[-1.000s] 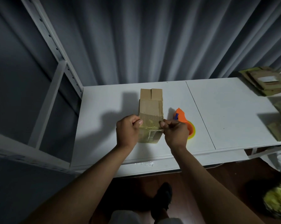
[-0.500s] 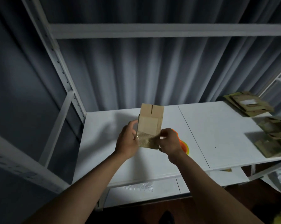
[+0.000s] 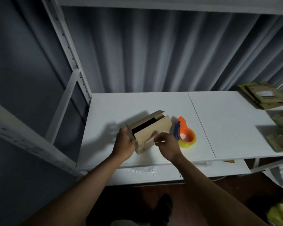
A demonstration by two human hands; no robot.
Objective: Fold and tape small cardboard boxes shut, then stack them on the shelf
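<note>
A small brown cardboard box lies on the white shelf board, its top flaps apart and the dark inside showing. My left hand grips the box's near left end, thumb on top. Just in front of the box's front flap, my right hand hovers with loosely curled fingers and holds nothing. An orange and blue tape dispenser with a yellowish roll rests on the board directly right of the box.
Flattened cardboard boxes are piled at the back right and along the right edge. A white perforated upright rises on the left and a shelf beam crosses overhead. A yellow-green bag lies on the floor, lower right.
The box was lifted off the board, turned over, and set down with its open flaps up. My right hand has let go of it; the left still grips it.
</note>
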